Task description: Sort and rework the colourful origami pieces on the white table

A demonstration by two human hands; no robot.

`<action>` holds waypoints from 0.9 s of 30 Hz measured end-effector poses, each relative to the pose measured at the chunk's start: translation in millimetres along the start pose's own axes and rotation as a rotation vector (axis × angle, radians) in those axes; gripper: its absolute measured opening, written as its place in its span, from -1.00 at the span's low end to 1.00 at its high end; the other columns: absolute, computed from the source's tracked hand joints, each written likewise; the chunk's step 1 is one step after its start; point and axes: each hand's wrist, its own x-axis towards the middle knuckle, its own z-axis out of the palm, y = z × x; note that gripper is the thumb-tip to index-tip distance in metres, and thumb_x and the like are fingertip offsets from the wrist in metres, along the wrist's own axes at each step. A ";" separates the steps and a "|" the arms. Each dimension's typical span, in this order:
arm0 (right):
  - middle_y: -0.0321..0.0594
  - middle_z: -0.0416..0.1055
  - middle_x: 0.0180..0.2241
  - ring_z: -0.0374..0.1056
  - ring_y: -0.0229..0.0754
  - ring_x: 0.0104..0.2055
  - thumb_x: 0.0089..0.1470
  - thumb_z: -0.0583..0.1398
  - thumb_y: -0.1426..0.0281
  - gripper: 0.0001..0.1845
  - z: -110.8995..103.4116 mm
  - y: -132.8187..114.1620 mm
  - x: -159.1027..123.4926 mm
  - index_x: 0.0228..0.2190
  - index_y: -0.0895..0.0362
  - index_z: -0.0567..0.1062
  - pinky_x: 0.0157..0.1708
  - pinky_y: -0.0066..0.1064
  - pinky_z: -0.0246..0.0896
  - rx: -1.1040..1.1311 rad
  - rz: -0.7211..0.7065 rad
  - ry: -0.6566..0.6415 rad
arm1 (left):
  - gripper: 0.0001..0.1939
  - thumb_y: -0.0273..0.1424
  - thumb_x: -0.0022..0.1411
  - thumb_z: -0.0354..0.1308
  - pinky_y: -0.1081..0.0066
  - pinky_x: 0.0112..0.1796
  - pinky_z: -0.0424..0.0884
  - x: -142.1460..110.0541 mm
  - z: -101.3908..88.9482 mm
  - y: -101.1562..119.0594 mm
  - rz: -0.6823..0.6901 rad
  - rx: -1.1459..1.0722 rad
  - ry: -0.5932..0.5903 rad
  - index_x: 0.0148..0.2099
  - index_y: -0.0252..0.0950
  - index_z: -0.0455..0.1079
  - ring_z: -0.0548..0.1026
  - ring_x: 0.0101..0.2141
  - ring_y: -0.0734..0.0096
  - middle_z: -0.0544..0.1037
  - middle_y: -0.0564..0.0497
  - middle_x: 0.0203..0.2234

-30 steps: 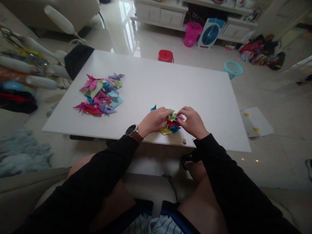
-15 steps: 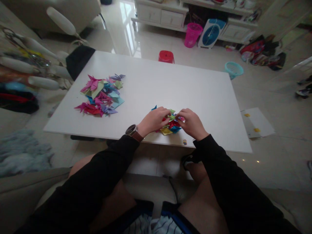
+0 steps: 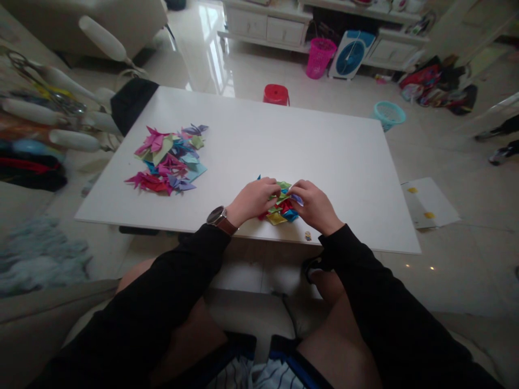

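A green folded paper crane [image 3: 283, 196] is pinched between my two hands, low over the table's near side. My left hand [image 3: 255, 199], a watch above its wrist, closes its fingertips on the crane's left side. From the right, the thumb and fingers of my right hand [image 3: 314, 202] grip its other side. Below and around them lies a small heap of folded paper, including a yellow piece [image 3: 277, 218] and a blue piece [image 3: 291, 216], partly covered by my hands. A larger pile of paper cranes [image 3: 168, 162] in pink, purple, green and blue rests at the table's left.
The white table [image 3: 251, 140] spans the space before me, with a small sticker [image 3: 308, 236] near its front edge. Beyond it stand a red stool [image 3: 276, 94], a pink basket [image 3: 320, 58], a turquoise basket [image 3: 389, 114] and a blue-white fan [image 3: 351, 55].
My fingers have shifted slightly around the green crane, and my right hand has moved a little left. The larger pile is unchanged. At the far right, a person's feet show more.
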 end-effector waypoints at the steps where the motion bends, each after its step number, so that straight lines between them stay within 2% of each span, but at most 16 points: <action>1: -0.07 0.48 -0.16 0.38 -0.01 -0.09 0.19 0.22 0.52 -0.84 -1.6 -1.0 0.1 -0.22 0.10 0.59 -0.12 -0.20 0.29 0.021 -0.001 0.034 | -0.87 -0.48 0.29 0.15 0.31 -0.20 0.39 0.5 -2.0 -4.9 -0.020 0.007 0.019 -0.21 -0.26 0.54 0.47 -0.21 0.26 0.55 -0.06 -0.27; 4: -0.08 0.45 -0.12 0.38 0.00 -0.06 0.19 0.21 0.50 -0.80 -7.2 -2.5 0.9 -0.17 0.07 0.57 -0.08 -0.17 0.31 0.069 0.014 0.112 | -0.87 -0.48 0.26 0.18 0.29 -0.17 0.38 4.6 -9.9 -26.3 -0.134 -0.016 0.109 -0.29 -0.25 0.56 0.46 -0.21 0.26 0.55 -0.06 -0.32; 9: -0.08 0.45 -0.14 0.38 0.02 -0.06 0.18 0.20 0.46 -0.83 -10.6 1.9 0.8 -0.22 0.06 0.58 -0.09 -0.14 0.32 0.085 0.049 0.135 | -0.85 -0.43 0.26 0.22 0.29 -0.16 0.39 28.6 -13.4 -56.2 -0.318 -0.004 0.190 -0.28 -0.26 0.64 0.45 -0.26 0.28 0.56 -0.08 -0.33; 14: -0.06 0.44 -0.18 0.38 0.04 -0.08 0.15 0.21 0.45 -0.87 -11.4 6.8 -1.9 -0.28 0.09 0.58 -0.09 -0.11 0.31 0.076 0.037 0.135 | -0.84 -0.45 0.26 0.21 0.24 -0.08 0.39 62.6 10.3 -55.9 -0.411 0.089 0.072 -0.26 -0.31 0.65 0.47 -0.15 0.18 0.58 -0.17 -0.23; 19: -0.07 0.44 -0.21 0.37 0.03 -0.09 0.16 0.19 0.46 -0.88 -14.9 7.7 -3.7 -0.32 0.09 0.56 -0.10 -0.12 0.30 0.064 0.024 0.143 | -0.81 -0.50 0.28 0.17 0.18 -0.02 0.36 76.1 33.6 -53.5 -0.465 0.154 -0.021 -0.24 -0.37 0.64 0.46 -0.04 0.08 0.58 -0.25 -0.12; 23: -0.07 0.44 -0.21 0.36 0.04 -0.09 0.16 0.19 0.46 -0.88 -15.1 7.5 -3.9 -0.33 0.06 0.56 -0.11 -0.11 0.29 0.066 0.007 0.136 | -0.81 -0.54 0.28 0.15 0.12 0.03 0.33 77.7 39.6 -56.0 -0.419 0.184 -0.041 -0.25 -0.36 0.62 0.42 0.03 0.04 0.57 -0.26 -0.08; 27: -0.07 0.44 -0.21 0.36 0.05 -0.10 0.17 0.20 0.43 -0.88 -13.6 7.5 -3.9 -0.32 0.06 0.57 -0.11 -0.10 0.30 0.074 -0.009 0.138 | -0.81 -0.50 0.28 0.16 0.10 0.02 0.34 75.7 37.2 -55.6 -0.427 0.155 -0.053 -0.19 -0.34 0.63 0.41 0.04 0.02 0.56 -0.26 -0.08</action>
